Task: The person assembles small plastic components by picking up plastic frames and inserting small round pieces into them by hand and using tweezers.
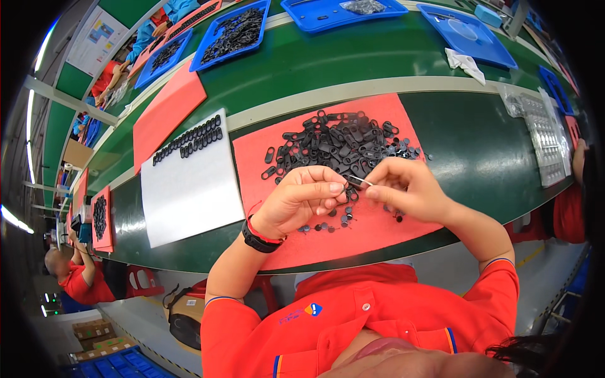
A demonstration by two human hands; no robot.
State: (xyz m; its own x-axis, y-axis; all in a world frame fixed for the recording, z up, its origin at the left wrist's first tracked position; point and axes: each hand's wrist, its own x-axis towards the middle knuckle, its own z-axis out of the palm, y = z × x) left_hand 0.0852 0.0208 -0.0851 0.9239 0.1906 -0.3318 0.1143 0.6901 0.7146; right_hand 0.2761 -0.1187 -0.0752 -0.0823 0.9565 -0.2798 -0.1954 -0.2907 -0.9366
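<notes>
It is bright. White lamps (16,220) glow at the far left. The green table (457,151) has shiny spots. Edges bend, and the corners are black.

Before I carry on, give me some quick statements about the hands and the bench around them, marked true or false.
1. The left hand is above the flat red rectangular mat. True.
2. The right hand holds nothing. False: it pinches a thin, silvery, rod-like piece.
3. The loose heap of small black oblong parts lies on the red mat. True.
4. The flat white rectangular sheet lies to the right of the red mat. False: it lies to the left.
5. The black wristband is on the right wrist. False: it is on the left wrist.
6. Rows of black oblong parts lie on the white sheet. True.
</notes>
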